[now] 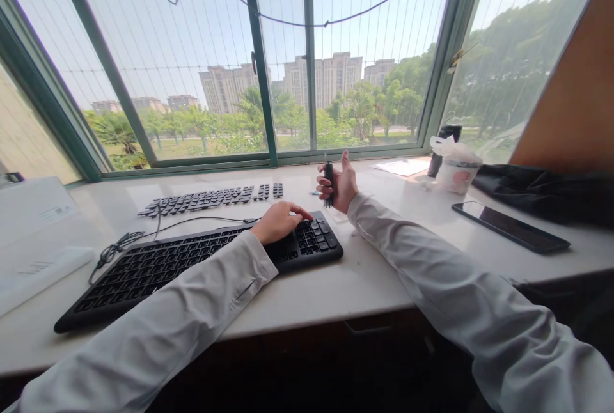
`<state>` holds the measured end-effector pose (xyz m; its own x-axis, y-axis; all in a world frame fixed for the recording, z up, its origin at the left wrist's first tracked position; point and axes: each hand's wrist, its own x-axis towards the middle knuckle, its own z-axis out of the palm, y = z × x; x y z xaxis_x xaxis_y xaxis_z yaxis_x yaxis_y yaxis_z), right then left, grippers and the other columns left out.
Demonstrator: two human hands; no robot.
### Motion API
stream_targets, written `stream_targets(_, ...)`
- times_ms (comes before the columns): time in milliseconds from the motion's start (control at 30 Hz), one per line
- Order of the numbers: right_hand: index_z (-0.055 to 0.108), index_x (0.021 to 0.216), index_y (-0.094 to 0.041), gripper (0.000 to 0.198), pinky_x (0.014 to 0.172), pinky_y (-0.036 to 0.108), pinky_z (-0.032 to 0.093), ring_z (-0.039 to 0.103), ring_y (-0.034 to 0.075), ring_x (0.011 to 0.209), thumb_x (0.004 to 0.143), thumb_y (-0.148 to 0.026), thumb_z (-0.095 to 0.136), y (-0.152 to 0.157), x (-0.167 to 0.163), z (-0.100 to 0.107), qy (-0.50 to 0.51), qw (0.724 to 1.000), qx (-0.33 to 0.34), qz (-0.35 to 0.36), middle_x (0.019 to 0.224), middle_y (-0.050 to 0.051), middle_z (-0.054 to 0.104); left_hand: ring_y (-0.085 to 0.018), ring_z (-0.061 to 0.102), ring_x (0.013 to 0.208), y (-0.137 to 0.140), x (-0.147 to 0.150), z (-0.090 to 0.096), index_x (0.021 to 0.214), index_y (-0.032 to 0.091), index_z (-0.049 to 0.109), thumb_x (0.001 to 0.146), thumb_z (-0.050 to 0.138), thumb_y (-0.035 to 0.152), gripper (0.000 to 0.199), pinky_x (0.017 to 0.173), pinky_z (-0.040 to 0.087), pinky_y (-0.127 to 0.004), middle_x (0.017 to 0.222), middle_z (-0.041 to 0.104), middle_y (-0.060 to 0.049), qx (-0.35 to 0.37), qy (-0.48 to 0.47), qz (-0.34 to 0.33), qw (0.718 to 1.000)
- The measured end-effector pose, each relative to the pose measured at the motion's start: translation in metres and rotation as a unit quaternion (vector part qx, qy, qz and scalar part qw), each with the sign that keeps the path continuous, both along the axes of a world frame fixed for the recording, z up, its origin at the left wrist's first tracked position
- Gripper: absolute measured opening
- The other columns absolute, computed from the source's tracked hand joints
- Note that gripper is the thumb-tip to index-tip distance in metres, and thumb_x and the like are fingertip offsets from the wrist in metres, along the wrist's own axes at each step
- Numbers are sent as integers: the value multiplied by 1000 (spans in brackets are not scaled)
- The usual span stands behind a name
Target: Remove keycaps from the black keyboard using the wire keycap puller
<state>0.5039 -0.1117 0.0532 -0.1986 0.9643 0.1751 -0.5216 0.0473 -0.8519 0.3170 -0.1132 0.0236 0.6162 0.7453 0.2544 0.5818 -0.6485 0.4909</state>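
A black keyboard [192, 258] lies slanted on the white desk, with most of its keycaps off and bare key seats showing. Several caps are still on the number pad at its right end. My left hand [281, 222] rests palm down there, fingers stretched over the pad's upper edge and holding nothing. Just beyond that end, raised above the desk, my right hand [344, 186] is wrapped around a small black cleaning brush [329, 183]. The brush is upright, its bristly end downward, and my right thumb points up. Loose black keycaps [206, 199] lie in keyboard-like rows behind the keyboard.
A coiled cable [118, 247] runs along the keyboard's back left. White boxes [36, 227] stand far left. On the right are a phone [511, 227], a bagged cup [455, 167], a dark bottle [444, 144], paper [400, 167] and black cloth [542, 192]. Windows [288, 80] border the desk's back.
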Motion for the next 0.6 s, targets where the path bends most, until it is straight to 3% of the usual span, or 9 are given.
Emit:
stream_targets(200,49,84,-24,57,38,21,19,20,9,38,85,-75,23,7,1,-4,-56,998,-14,-17,49,-7,28,-18,65,95,0,0,0,94,21,77,76,45,19,36,92,47,-25,97,75,0,-13,-3,5,1000)
stream_targets(400,56,91,-23,56,36,20,17,16,7,37,80,-76,41,12,-2,-7,-108,994,34,-7,48,-9,25,-17,66,92,-2,0,0,92,21,77,77,47,20,34,90,47,-25,94,75,0,-7,-12,5,1000)
stream_targets(600,57,89,-22,59,36,21,20,20,8,37,85,-74,28,9,-2,-5,-98,995,3,24,48,-7,29,-17,66,90,-2,0,0,93,21,77,77,47,20,34,91,48,-26,93,75,0,1,-7,5,1000)
